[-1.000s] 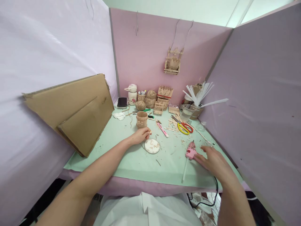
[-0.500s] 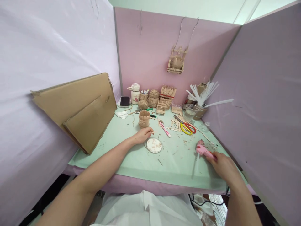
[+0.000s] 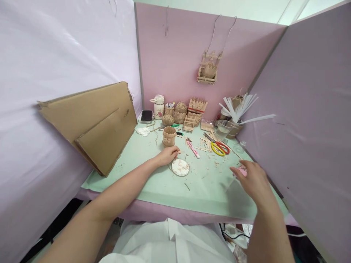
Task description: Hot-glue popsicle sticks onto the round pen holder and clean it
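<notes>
My left hand (image 3: 168, 156) rests on the green table cover, fingertips pinched on a small piece of wood (image 3: 180, 152). Just in front of it is a round cup (image 3: 169, 137) covered with short wooden pieces. Beside the fingers lies a round clear dish (image 3: 181, 174) with white contents and small wood bits (image 3: 180, 166). On the right, my right hand (image 3: 253, 179) hovers with thumb and fingers apart over the pink glue gun (image 3: 242, 171). Most of the gun is hidden under that hand.
Yellow-and-red-handled scissors (image 3: 219, 148), a pink cutter (image 3: 193, 149) and wood sticks (image 3: 205, 143) lie mid-table. Cardboard (image 3: 95, 128) leans at left. Twine balls (image 3: 180, 111), a white bottle (image 3: 158, 107) and glue sticks (image 3: 241, 107) stand behind.
My right hand has let go of the glue gun's handle and moved forward over it, fingers parted. My left hand stays in place with its pinch. The view has shifted slightly.
</notes>
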`<state>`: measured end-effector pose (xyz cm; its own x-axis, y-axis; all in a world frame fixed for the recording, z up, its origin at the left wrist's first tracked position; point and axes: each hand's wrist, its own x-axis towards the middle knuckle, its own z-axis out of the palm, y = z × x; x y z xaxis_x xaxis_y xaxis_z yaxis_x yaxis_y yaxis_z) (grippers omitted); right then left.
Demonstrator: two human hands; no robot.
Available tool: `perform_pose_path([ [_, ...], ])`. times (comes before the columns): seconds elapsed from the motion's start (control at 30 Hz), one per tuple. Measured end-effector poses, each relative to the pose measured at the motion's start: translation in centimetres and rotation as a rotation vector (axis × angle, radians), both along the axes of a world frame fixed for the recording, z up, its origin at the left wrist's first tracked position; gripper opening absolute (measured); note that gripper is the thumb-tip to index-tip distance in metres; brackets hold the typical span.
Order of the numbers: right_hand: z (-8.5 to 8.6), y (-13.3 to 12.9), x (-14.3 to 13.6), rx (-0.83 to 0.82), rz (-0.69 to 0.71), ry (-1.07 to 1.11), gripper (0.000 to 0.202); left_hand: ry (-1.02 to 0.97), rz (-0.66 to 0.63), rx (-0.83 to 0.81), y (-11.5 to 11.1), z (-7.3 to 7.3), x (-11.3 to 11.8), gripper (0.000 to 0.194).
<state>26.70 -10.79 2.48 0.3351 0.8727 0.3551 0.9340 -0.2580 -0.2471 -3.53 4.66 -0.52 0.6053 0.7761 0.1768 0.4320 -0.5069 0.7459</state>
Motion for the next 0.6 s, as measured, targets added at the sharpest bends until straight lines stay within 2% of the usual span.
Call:
perform_pose_path([
  [0.1, 1.4, 3.1, -5.0, 0.059, 0.299, 0.085, 0.037, 0.053, 0.023, 0.121, 0.3, -0.3, -0.1, 0.022],
  [0.2, 1.5, 7.0, -8.8, 0.015, 0.477, 0.149, 0.03, 0.103, 0.045, 0.224, 0.8, -0.6, -0.2, 0.027],
  [0.27, 1.0, 9.3, -10.0, 0.0, 0.494, 0.17, 0.027, 0.118, 0.061, 0.253, 1.0, -0.9, -0.3, 0.029],
  [0.37, -0.1, 11.6, -10.3, 0.003, 0.462, 0.197, 0.025, 0.119, 0.072, 0.272, 1.2, -1.1, -0.5, 0.03],
  [0.5, -1.8, 12.2, -9.6, 0.012, 0.481, 0.251, 0.017, 0.156, 0.05, 0.289, 1.0, -1.1, -0.6, 0.029],
  [0.6, -2.5, 11.7, -9.3, 0.007, 0.503, 0.305, 0.013, 0.134, -0.017, 0.297, 0.7, -0.7, -0.5, 0.028],
])
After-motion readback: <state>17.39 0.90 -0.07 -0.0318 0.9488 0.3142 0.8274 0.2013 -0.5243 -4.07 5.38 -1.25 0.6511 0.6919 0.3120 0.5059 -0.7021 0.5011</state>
